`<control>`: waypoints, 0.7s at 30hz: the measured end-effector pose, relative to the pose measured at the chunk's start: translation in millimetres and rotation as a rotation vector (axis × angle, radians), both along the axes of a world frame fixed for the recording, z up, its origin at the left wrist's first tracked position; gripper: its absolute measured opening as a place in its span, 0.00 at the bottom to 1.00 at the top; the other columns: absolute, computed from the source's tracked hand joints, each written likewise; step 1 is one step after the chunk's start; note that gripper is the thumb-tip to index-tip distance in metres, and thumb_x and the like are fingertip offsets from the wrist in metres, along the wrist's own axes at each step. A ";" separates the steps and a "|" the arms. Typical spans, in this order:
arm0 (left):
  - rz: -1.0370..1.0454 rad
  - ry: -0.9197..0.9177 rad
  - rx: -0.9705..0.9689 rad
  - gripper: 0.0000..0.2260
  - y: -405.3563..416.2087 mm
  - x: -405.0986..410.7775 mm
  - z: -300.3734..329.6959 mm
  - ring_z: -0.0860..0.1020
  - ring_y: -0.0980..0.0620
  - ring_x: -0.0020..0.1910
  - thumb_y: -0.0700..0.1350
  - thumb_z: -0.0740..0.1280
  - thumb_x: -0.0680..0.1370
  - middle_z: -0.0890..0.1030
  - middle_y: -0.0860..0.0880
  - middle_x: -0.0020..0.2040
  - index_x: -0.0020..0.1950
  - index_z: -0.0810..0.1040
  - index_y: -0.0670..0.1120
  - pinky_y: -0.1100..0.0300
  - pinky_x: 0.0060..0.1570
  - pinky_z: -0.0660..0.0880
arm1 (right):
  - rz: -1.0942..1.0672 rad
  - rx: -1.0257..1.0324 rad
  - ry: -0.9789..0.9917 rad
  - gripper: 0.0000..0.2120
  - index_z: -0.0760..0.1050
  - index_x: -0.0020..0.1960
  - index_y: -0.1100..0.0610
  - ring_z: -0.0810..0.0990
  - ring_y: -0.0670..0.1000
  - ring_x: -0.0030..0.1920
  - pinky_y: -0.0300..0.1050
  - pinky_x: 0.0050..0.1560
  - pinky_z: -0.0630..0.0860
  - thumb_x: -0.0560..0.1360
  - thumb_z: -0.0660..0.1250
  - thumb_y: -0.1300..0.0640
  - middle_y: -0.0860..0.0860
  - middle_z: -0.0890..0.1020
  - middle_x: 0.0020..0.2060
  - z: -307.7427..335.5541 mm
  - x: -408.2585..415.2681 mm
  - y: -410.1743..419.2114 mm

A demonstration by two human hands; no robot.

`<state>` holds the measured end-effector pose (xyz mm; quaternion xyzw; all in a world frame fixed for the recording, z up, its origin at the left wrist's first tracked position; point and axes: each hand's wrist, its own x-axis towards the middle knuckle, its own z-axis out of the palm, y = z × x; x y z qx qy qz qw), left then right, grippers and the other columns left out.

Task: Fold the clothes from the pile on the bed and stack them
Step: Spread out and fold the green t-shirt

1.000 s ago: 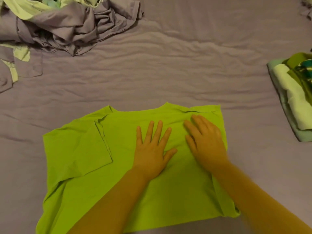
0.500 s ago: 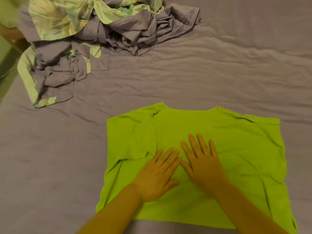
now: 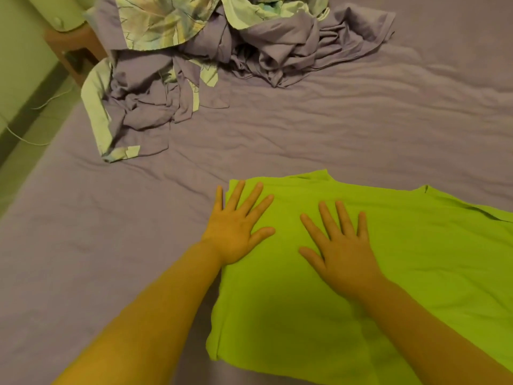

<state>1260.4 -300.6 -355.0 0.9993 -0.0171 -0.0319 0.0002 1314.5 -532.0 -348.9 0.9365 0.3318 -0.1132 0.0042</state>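
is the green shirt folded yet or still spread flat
Partly folded: the green shirt has a straight doubled left edge with no sleeve showing, under the flat left hand. Its right side runs out of frame.

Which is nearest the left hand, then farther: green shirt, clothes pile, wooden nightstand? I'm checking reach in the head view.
1. Green shirt: directly under the left hand, which lies flat on its left edge.
2. Clothes pile: beyond the hand, at the bed's far left.
3. Wooden nightstand: farthest, off the bed at the upper left corner.
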 end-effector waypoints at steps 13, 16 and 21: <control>0.197 0.124 -0.232 0.27 -40.2 -128.5 17.7 0.72 0.39 0.67 0.61 0.54 0.77 0.71 0.41 0.70 0.70 0.72 0.47 0.37 0.61 0.68 | 0.016 0.106 0.009 0.28 0.67 0.71 0.51 0.64 0.65 0.71 0.69 0.66 0.62 0.76 0.52 0.38 0.61 0.66 0.71 -3.1 -110.9 31.0; 0.307 0.133 -0.461 0.29 -51.1 -170.8 21.9 0.63 0.42 0.73 0.56 0.65 0.76 0.64 0.42 0.74 0.74 0.61 0.49 0.43 0.71 0.57 | 0.046 0.094 0.042 0.26 0.67 0.71 0.51 0.66 0.65 0.70 0.66 0.66 0.62 0.77 0.52 0.40 0.61 0.67 0.70 -0.6 -144.3 12.4; 0.545 -0.030 -0.635 0.15 -65.6 -210.3 32.0 0.78 0.35 0.51 0.41 0.79 0.65 0.81 0.40 0.47 0.47 0.80 0.38 0.53 0.55 0.70 | 0.055 0.001 0.143 0.25 0.73 0.67 0.51 0.70 0.65 0.67 0.65 0.66 0.63 0.75 0.53 0.42 0.60 0.71 0.68 13.6 -175.2 -6.8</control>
